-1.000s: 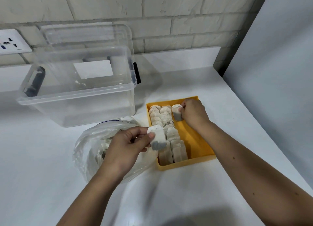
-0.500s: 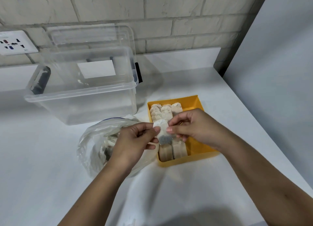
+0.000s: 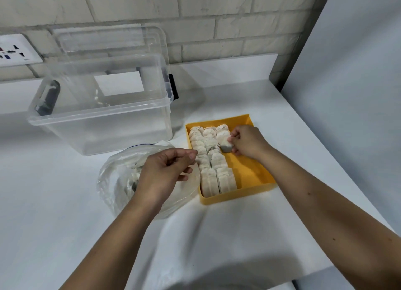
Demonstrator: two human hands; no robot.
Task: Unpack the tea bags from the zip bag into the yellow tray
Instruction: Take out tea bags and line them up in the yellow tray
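The right hand pinches one tea bag between thumb and curled fingers, inside the far part of the tray. The bag is a small paper pillow, pale at the top and grey at its lower end, tilted against the packed bags. Whether it touches the tray floor cannot be told. The tray is a shallow yellow rectangle of smooth matte plastic with straight walls. Its left side is filled with rows of tea bags, soft off-white paper rectangles with clipped corners that stand overlapped like shingles. The right strip of the floor is bare yellow. Just left of the tray lies the zip bag, a rounded pouch of clear, crinkled film with a thin blue line at its mouth. More tea bags show dimly through it. The left hand hovers over the pouch with its fingers curled in under the thumb and nothing between them. Behind stands a box of clear hard plastic with rounded corners, dark latches at its ends and a see-through lid propped against the wall of rough pale brick. Everything sits on a smooth white table.
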